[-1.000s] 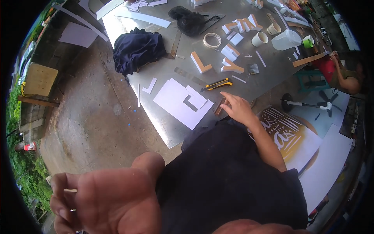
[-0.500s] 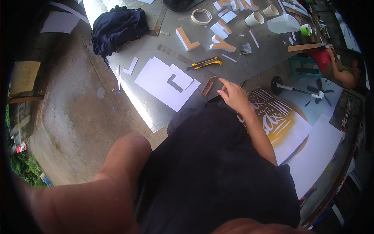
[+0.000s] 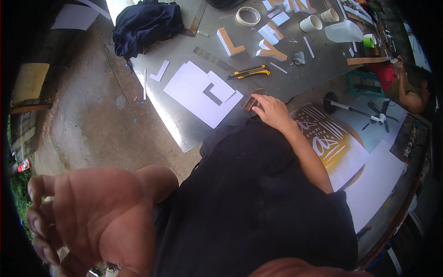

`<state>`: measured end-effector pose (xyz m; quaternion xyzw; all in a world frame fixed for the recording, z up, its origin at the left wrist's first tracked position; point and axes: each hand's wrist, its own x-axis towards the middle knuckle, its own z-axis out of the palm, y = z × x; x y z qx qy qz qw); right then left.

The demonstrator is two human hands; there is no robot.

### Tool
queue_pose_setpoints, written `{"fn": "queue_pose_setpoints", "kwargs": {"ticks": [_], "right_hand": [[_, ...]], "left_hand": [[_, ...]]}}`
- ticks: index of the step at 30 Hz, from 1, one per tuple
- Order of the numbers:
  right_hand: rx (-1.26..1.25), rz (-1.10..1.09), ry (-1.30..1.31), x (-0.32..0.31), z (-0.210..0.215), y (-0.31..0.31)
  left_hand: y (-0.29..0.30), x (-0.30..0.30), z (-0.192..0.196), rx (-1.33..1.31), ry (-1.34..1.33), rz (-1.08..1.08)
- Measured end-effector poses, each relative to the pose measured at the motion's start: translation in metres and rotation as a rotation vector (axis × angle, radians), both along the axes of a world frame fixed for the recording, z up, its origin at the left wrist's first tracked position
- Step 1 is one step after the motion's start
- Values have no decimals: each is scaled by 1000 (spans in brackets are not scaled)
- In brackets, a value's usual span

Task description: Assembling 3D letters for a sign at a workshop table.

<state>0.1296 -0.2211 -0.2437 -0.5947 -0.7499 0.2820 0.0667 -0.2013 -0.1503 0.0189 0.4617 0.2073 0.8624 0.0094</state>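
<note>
Close to the camera at the lower left is my left hand (image 3: pixel 106 212), palm showing, fingers loosely bent and nothing in them. At the near edge of the metal table, my right hand (image 3: pixel 275 113) has its fingers stretched toward a small brown block-like piece (image 3: pixel 249 103), seeming to touch it. White sheets (image 3: pixel 184 94) lie left of that hand, the top one with an angular cut-out. Beyond them are a yellow-and-black utility knife (image 3: pixel 251 72) and a metal strip (image 3: pixel 210 57). An L-shaped white block letter (image 3: pixel 226 46) and a Y-shaped one (image 3: pixel 271 51) lie farther back.
A dark cloth (image 3: pixel 145 27) covers the table's far left corner. Tape (image 3: pixel 248 16), paper cups (image 3: pixel 310 23) and a translucent jug (image 3: pixel 344 32) stand at the back. To the right are a printed sign (image 3: pixel 330 145), a fan (image 3: pixel 378 117) and another person (image 3: pixel 408 87).
My left hand has come up into view with its palm showing. My right hand has shifted slightly, its fingers now over the brown piece. The view has tilted a little.
</note>
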Motion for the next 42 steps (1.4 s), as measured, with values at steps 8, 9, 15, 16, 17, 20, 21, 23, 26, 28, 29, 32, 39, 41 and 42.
{"fn": "queue_pose_setpoints", "kwargs": {"ticks": [8, 9, 15, 16, 17, 20, 21, 23, 26, 28, 29, 32, 39, 41, 42], "right_hand": [[69, 221, 1, -46, -28, 31], [92, 252, -9, -50, -30, 35], [-16, 264, -166, -65, -46, 35], [-13, 263, -168, -65, -49, 35], [-21, 216, -117, -66, -51, 35], [-33, 99, -30, -68, -64, 35], [-43, 34, 11, -68, -69, 35], [-116, -51, 31, -70, -71, 39], [-279, -147, 99, -66, -68, 49], [-364, -162, 148, -64, -64, 53], [-422, -210, 220, -63, -62, 52], [-603, -338, 524, -58, -56, 49], [-729, -494, 943, -42, -23, 43], [-741, -482, 1003, -39, -19, 41], [-761, -472, 1059, -37, -17, 40]], "left_hand": [[-46, 31, -276, -1114, 983, 3], [-60, 30, -295, -1183, 1075, -67], [-99, 26, -336, -1393, 1310, -118], [-100, 25, -338, -1389, 1309, -117], [-101, 25, -341, -1388, 1301, -116], [-103, 24, -347, -1374, 1300, -109], [-105, 23, -348, -1371, 1308, -101], [-105, 21, -348, -1367, 1313, -120], [-105, 15, -346, -1357, 1294, -157], [-106, 13, -347, -1343, 1272, -175], [-106, 13, -350, -1321, 1150, -142], [-107, 14, -346, -1313, 1007, -38], [-86, 28, -322, -1599, -167, -549], [-81, 33, -323, -1654, -224, -584], [-78, 35, -323, -1715, -287, -618]]}}
